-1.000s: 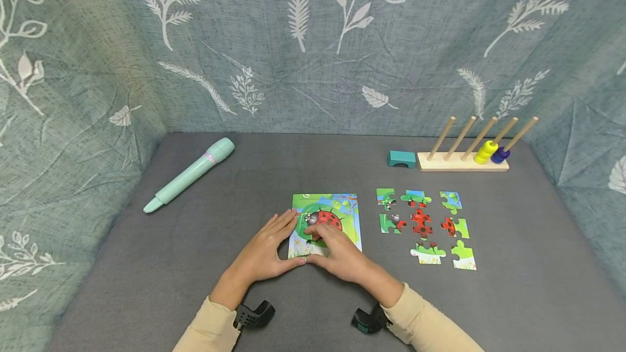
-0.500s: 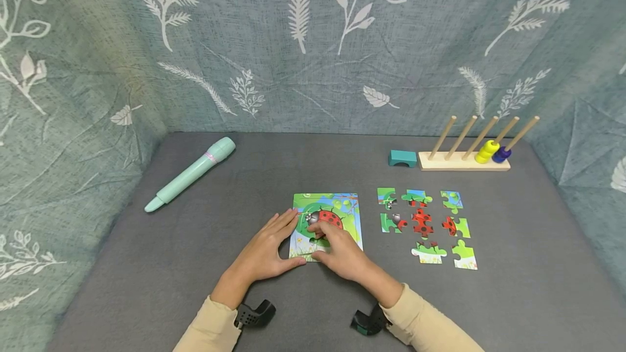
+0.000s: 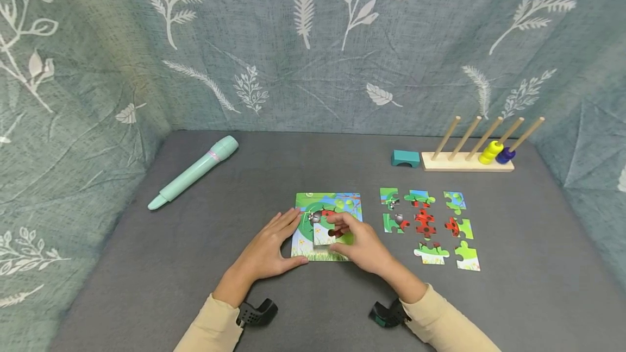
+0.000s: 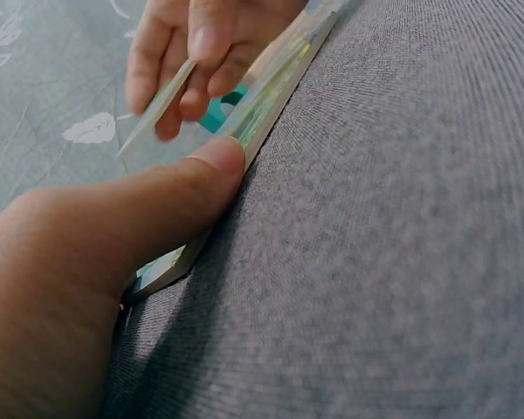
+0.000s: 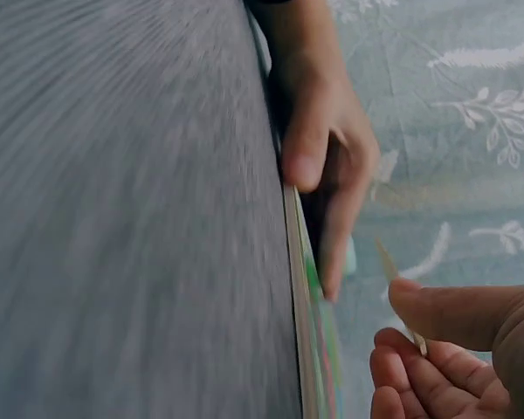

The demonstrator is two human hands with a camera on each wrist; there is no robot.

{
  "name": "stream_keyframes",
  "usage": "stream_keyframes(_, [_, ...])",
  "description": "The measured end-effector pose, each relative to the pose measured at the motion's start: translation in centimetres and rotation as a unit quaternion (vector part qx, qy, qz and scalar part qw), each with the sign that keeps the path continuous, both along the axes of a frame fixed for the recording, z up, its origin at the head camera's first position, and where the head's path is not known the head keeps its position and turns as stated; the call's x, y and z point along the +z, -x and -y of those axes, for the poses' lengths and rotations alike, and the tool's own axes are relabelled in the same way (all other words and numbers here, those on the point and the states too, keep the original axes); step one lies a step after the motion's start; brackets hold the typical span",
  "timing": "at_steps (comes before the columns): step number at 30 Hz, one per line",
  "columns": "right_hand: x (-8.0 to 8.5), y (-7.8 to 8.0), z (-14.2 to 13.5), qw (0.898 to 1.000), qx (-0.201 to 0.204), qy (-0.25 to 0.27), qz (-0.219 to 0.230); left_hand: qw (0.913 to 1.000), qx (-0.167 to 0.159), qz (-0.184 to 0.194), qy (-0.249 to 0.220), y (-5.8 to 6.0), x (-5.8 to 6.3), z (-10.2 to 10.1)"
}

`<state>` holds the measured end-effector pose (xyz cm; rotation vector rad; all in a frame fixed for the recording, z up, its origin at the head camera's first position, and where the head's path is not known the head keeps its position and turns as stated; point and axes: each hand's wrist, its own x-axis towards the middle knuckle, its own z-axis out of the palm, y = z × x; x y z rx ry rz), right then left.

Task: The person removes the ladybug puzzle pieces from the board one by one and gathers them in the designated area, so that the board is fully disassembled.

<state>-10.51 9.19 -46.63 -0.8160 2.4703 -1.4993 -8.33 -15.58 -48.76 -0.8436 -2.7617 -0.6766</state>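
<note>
A square ladybug puzzle board (image 3: 304,249) lies on the grey tabletop in front of me. My left hand (image 3: 266,246) rests at its left side, fairly straight fingers along the left edge and thumb at the lower edge. In the left wrist view, the thumb (image 4: 179,192) presses against the board's rim. My right hand (image 3: 367,246) pinches a puzzle piece (image 3: 323,234) with white, green and flower print between thumb and fingers. Edge-on in the right wrist view, this piece (image 5: 387,262) is held clear of the board. The right fingers cover part of the printed ladybug.
Several loose puzzle pieces (image 3: 425,223) lie in rows right of the board. Behind them stand a teal arch block (image 3: 405,158) and a wooden peg stand (image 3: 462,163) with yellow and dark blue rings. A mint-green wand-shaped object (image 3: 193,173) lies at the back left.
My right hand has lifted the puzzle piece up from the board's lower left and moved slightly right with it. The left hand stays at the board's edge.
</note>
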Motion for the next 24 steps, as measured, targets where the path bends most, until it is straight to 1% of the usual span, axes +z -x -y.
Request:
stream_keyframes(6, [0.0, -0.4, -3.1, 0.999, -0.037, -0.019, 0.024, 0.9999, 0.006, 0.010, 0.004, 0.0, -0.2, 0.0])
stream_keyframes(9, [0.0, -0.7, -4.5, 0.998, -0.051, -0.035, 0.023, 0.9999, 0.007, 0.016, 0.003, 0.0, -0.2, -0.1])
stream_keyframes(13, [-0.4, -1.0, -6.4, 0.996, -0.065, -0.053, 0.013, 1.0000, 0.005, 0.007, 0.000, -0.1, -0.3, -0.1])
stream_keyframes(17, [-0.6, -1.3, -8.1, 0.995, -0.077, -0.069, -0.006, 1.0000, 0.004, -0.002, -0.002, -0.2, -0.4, -0.3])
stream_keyframes(19, [-0.8, -1.5, -8.9, 0.994, -0.078, -0.074, -0.019, 1.0000, 0.005, 0.003, -0.002, -0.2, -0.4, -0.3])
stream_keyframes(24, [-1.4, -1.8, -10.7, 0.993, -0.080, -0.085, -0.034, 0.9998, 0.009, 0.017, 0.002, -0.3, -0.6, -0.4])
